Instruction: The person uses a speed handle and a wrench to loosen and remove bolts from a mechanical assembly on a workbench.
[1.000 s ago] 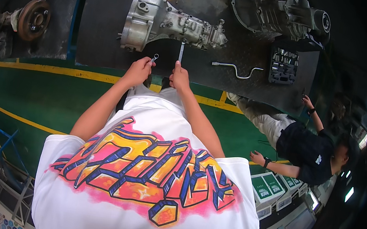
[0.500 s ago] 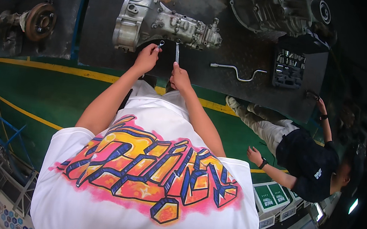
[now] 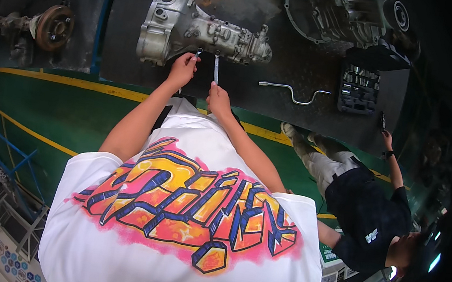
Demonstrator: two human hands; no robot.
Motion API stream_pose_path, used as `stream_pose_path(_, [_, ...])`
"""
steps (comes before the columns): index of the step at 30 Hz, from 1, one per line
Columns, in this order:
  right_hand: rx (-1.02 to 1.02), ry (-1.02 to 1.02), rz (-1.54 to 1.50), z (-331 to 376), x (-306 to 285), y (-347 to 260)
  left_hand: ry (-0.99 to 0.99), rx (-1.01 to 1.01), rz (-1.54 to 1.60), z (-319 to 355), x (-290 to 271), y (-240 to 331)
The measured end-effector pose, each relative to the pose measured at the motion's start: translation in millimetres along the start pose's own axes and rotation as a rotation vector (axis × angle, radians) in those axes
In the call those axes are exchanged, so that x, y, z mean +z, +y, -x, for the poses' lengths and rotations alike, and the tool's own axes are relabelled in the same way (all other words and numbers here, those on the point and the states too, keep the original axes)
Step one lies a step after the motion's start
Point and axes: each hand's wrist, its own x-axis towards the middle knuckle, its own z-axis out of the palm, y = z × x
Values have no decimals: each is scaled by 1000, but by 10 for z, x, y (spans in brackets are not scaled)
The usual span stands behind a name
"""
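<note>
A grey metal gearbox housing (image 3: 195,28) lies on a dark mat (image 3: 276,107). My left hand (image 3: 182,68) is closed on a small wrench (image 3: 198,53) whose tip reaches the housing's near edge. My right hand (image 3: 218,98) grips a slim silver wrench (image 3: 216,69) that points up at the housing. Both hands sit close together just below the casting.
A second, larger gearbox (image 3: 345,17) lies at the back right. A socket set case (image 3: 358,90) and a bent crank wrench (image 3: 295,92) rest on the mat. A brake disc hub (image 3: 52,27) lies at the left. Another person (image 3: 359,210) crouches at the right.
Both hands have moved up from the mat's front edge to the gearbox housing, with the tools still in them. The view has shifted slightly.
</note>
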Motion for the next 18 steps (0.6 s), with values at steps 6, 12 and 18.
stream_pose_path(6, [-1,-15,217,28,-91,-133,-14,28,-2,-137,-44,-55])
stream_pose_path(12, [-65,3,339,20,-187,-177,-10,39,-40,-227,-102,-97])
stream_pose_path(18, [-86,-36,274,-39,-225,-35,151,122,-331,-193,-71,-1])
